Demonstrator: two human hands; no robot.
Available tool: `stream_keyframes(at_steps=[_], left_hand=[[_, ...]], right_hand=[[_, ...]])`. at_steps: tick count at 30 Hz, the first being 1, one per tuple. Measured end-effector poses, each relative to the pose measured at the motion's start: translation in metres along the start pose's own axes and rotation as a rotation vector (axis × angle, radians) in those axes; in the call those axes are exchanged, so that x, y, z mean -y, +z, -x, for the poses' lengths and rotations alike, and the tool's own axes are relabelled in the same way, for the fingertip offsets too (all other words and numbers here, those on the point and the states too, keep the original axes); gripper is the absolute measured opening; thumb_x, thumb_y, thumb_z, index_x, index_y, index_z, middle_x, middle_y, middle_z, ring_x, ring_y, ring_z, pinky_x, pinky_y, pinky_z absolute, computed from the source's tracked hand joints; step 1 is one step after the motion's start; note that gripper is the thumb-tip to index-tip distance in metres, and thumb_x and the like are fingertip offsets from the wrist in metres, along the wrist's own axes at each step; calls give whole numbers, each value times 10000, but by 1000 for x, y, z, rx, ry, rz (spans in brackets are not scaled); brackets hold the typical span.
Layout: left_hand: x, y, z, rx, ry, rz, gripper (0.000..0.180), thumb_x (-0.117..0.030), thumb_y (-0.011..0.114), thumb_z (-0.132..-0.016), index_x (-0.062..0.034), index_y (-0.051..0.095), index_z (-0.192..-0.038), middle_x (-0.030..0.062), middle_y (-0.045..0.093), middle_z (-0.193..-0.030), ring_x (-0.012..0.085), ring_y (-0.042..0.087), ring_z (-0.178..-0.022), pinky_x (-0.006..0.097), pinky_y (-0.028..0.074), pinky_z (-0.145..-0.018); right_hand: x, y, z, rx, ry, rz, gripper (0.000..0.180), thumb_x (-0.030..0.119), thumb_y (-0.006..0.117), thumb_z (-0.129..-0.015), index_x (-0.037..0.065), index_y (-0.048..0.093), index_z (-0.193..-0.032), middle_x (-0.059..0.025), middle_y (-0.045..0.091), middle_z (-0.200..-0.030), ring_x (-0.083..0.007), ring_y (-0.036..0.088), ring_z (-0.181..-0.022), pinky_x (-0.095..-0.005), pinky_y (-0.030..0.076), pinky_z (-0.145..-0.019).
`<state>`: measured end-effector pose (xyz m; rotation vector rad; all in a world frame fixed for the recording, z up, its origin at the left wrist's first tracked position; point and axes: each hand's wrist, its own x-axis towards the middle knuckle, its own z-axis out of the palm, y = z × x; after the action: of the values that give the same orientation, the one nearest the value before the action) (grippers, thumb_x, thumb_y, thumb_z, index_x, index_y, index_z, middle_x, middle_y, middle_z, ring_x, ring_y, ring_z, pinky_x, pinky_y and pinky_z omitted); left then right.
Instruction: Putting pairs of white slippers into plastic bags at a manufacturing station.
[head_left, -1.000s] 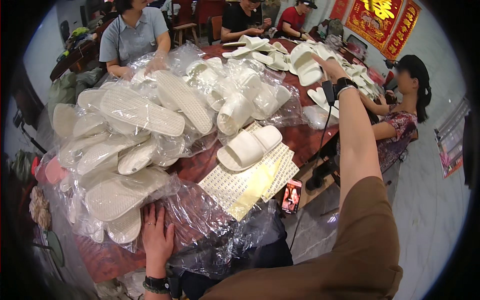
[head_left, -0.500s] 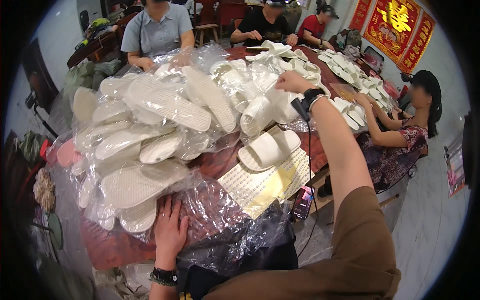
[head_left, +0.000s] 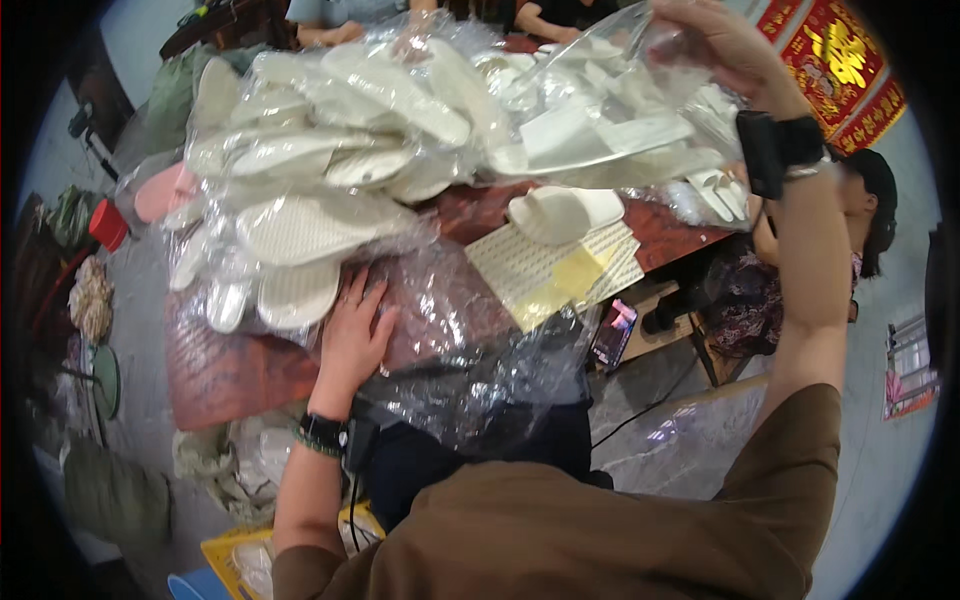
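My right hand [head_left: 722,48] is raised at the upper right, its fingers closed on the edge of a clear plastic bag [head_left: 655,75]. White slippers [head_left: 600,138] hang inside that bag, above the table. My left hand [head_left: 355,325] lies flat with fingers spread on clear plastic film [head_left: 440,290] at the near side of the table. Just beyond it is a heap of bagged white slippers [head_left: 310,225]. A loose pair of white slide slippers [head_left: 565,212] rests on printed label sheets [head_left: 510,265] to the right of my left hand.
The dark red wooden table [head_left: 230,370] carries the heap. A phone [head_left: 614,330] lies by its right edge. Below left stands a yellow crate [head_left: 225,560]. A red container [head_left: 107,225] is at the left. Other people sit around the table, one at the right [head_left: 870,195].
My right hand has lifted up and to the right, pulling a bag with slippers off the pile. My left hand stays flat on the table. The view has tilted downward.
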<state>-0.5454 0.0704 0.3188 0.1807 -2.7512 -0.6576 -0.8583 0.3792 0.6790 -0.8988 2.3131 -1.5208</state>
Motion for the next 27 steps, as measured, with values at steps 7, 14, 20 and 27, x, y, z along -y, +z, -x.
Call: stream_keyframes(at_steps=[7,14,20,27], left_hand=[[12,4,-8,-62,-14,292,390,-274,546,-1006,-53,637,-1315,211,553,-1432,349,509,-1349,406,382,-1128],[16,-3,-6,18,-204,1023,720,-514,213,-1090,50,423,-1485,166,499,-1483,258,413,-1408,378,234,-1207],[19,-1,-5,-25,-375,1365,786,-579,212,-1072,46,310,-1539,193,380,-1569,259,341,-1464,375,201,-1226],[8,-12,-4,-54,-461,1253,693,-514,297,-1083,18,367,-1521,166,481,-1496,247,444,-1387,365,322,-1171]], right_hand=[[29,77,71,67,-49,-383,226,117,490,-1048,-31,660,-1050,-171,728,-1012,-261,731,-899,-407,618,-833],[-31,188,130,267,-381,-470,224,227,622,-993,32,685,-1082,-31,692,-980,-146,655,-938,-301,503,-909],[-127,275,228,612,-313,-301,383,90,544,-982,83,542,-1366,-170,430,-1495,-309,406,-1408,-443,321,-1163],[-163,297,255,477,-536,97,619,-83,540,-759,8,472,-1368,-239,354,-1544,-434,450,-1339,-489,401,-1088]])
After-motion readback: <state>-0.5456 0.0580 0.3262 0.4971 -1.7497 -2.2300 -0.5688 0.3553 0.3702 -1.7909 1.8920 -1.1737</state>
